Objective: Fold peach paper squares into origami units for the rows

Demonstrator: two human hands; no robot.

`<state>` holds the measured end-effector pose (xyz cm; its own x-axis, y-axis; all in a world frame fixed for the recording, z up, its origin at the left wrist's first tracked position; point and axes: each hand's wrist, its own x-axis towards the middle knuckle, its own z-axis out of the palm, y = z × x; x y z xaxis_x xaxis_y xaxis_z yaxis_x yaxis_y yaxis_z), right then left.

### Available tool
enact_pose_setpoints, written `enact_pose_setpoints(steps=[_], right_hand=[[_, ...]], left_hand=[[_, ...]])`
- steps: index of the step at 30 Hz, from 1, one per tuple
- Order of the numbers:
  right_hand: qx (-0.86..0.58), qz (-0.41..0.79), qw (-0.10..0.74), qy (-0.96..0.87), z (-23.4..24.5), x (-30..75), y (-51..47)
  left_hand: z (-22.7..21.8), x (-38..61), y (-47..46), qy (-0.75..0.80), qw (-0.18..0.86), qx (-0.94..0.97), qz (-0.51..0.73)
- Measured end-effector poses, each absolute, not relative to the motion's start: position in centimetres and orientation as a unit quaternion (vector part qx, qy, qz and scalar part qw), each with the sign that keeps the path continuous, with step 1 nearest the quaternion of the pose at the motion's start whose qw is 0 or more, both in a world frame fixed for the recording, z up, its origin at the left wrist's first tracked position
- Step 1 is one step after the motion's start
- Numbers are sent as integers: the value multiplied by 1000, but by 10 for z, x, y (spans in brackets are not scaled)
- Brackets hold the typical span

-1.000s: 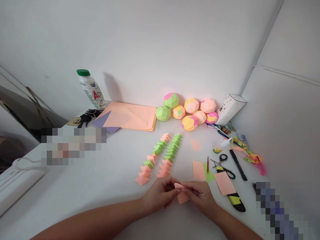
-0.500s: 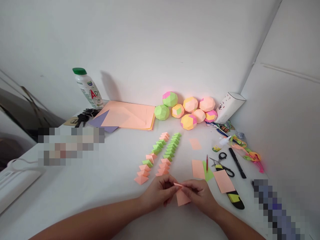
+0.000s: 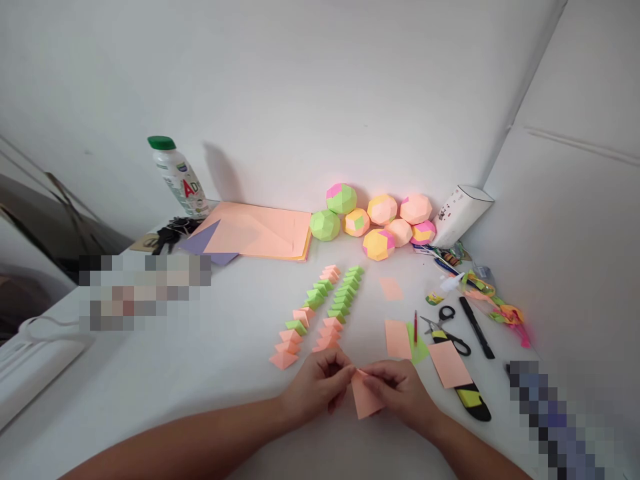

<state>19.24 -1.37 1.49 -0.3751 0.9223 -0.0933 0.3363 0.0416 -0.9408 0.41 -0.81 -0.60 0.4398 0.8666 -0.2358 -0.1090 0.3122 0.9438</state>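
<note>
My left hand (image 3: pixel 320 387) and my right hand (image 3: pixel 400 390) meet near the front of the white table (image 3: pixel 200 373), both pinching a small peach paper slip (image 3: pixel 365 397) along its top edge. The slip hangs down between my fingers. Just beyond my hands run two rows of folded peach and green paper units (image 3: pixel 325 307). More flat peach slips (image 3: pixel 397 338) lie to the right.
Several coloured paper balls (image 3: pixel 380 223) sit against the back wall beside a white carton (image 3: pixel 460 215). A stack of peach sheets (image 3: pixel 255 230), keys (image 3: pixel 170 233) and a bottle (image 3: pixel 177 175) stand back left. Scissors (image 3: pixel 447 330), a black pen (image 3: pixel 476 327) and a cutter (image 3: pixel 467 393) lie at right.
The peach slip has unfolded and now hangs lower between my fingers. My hands stay in the same spot.
</note>
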Motion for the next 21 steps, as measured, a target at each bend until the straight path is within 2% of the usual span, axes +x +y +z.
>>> enact_pose_setpoints(steps=[7,13,21], right_hand=[[-478,552,284,-622,13,193,-15],[-494,547,277,-616,6,193,-17],[-497,545,286,-612,12,192,-15]], left_hand=[[-6,4,-7,382,727,441,363],[-7,6,-10,387,713,494,314],[-5,5,-9,409,718,454,332]])
